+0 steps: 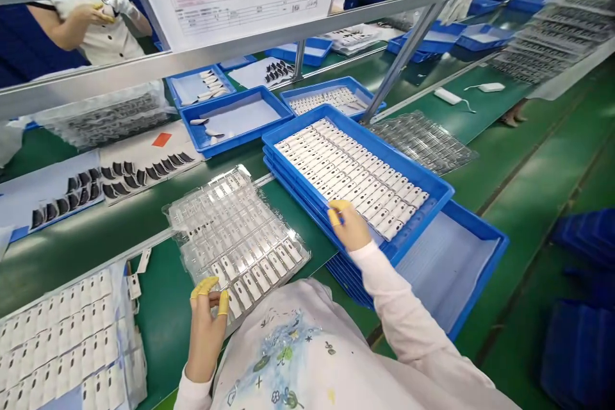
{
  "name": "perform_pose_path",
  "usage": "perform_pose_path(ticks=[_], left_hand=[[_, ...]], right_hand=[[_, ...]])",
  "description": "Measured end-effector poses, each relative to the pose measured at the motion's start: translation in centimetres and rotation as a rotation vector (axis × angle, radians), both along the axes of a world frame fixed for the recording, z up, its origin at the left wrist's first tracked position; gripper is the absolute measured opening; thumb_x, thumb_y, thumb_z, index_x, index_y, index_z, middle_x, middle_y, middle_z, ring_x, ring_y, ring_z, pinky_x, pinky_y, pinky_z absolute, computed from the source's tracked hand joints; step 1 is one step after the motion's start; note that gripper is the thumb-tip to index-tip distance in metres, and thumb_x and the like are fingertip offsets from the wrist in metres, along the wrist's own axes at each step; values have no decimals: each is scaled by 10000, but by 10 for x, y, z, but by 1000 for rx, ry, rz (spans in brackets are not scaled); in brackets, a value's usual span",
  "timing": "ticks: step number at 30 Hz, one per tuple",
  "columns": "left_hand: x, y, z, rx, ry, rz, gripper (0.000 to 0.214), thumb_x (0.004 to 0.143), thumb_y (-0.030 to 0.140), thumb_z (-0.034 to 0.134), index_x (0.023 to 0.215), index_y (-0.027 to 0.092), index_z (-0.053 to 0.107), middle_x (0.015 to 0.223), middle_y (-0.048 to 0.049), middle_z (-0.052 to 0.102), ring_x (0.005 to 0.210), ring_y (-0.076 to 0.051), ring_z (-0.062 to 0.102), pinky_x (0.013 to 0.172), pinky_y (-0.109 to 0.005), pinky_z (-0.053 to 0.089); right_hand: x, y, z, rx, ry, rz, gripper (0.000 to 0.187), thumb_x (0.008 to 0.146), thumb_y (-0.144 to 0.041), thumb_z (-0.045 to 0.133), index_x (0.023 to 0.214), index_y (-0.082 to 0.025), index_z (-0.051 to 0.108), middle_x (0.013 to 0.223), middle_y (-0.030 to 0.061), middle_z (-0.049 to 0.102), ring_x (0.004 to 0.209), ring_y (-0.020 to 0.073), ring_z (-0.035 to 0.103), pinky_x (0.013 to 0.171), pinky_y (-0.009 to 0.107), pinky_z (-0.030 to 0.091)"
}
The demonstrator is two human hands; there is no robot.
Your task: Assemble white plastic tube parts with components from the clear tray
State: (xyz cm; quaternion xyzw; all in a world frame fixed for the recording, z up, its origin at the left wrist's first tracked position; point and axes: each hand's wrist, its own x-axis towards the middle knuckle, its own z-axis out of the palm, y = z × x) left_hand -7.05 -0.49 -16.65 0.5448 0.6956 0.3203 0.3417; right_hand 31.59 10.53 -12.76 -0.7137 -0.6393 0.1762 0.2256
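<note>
My right hand (343, 224), with yellow finger cots, rests at the near edge of a blue tray (384, 150), its fingertips against rows of white rectangular parts (350, 179). Whether it grips one, I cannot tell. My left hand (206, 327), also wearing yellow cots, is raised with its fingers apart. It sits just over the lower edge of a transparent blister tray (235, 243) filled with similar white parts. My left palm hides a corner of that blister tray.
A green conveyor belt (62, 262) runs beneath the trays. More white parts lie bagged at the lower left (57, 346). Black curved pieces (144, 173) sit on white sheets. A metal rail (192, 57) crosses overhead, and a co-worker (91, 19) stands beyond it.
</note>
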Motion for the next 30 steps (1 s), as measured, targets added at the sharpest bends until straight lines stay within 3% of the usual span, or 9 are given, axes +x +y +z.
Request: perform_pose_path(ticks=[3,6,12,18,23,30], left_hand=[[10,8,13,15,-65,-6,390,918,472,540,1238,251,536,1241,-109,495,988,-240,603,933,-506,537],[21,12,22,14,-103,-8,401,907,485,549,1237,257,553,1197,-93,507,974,-240,614,949,-508,518],[29,3,31,-79,-252,-2,525,922,497,553,1387,283,437,1040,-62,583,967,-231,631,958,-450,501],[30,-3,30,-59,-328,126,593,889,567,570,1381,262,444,939,-29,602,909,-217,636,940,-430,491],[30,-3,32,-53,-334,144,571,885,581,568,1350,264,470,880,-18,608,877,-212,627,864,-389,506],[34,-3,37,-76,-350,135,541,906,569,544,1354,277,464,937,-26,593,917,-209,638,966,-443,486]], right_hand=[[55,4,-6,-110,-98,-232,356,948,-202,439,1229,-100,632,1246,219,606,1132,313,597,1034,463,442],[73,8,-21,-230,-161,-307,348,913,-203,524,1200,-69,668,1236,229,619,1158,319,593,1045,415,428],[67,18,-34,-343,-243,-315,410,946,-297,534,1302,-117,631,1341,207,585,1259,332,511,1042,399,400],[66,24,-34,-394,-289,-339,416,939,-341,552,1304,-155,624,1334,199,600,1258,339,508,1004,412,406],[71,37,-35,-443,-293,-370,366,917,-356,586,1167,-103,674,1198,229,661,1142,344,601,947,420,434],[74,37,-28,-436,-289,-418,346,942,-406,544,1102,-118,650,1124,199,666,932,273,680,776,352,485]])
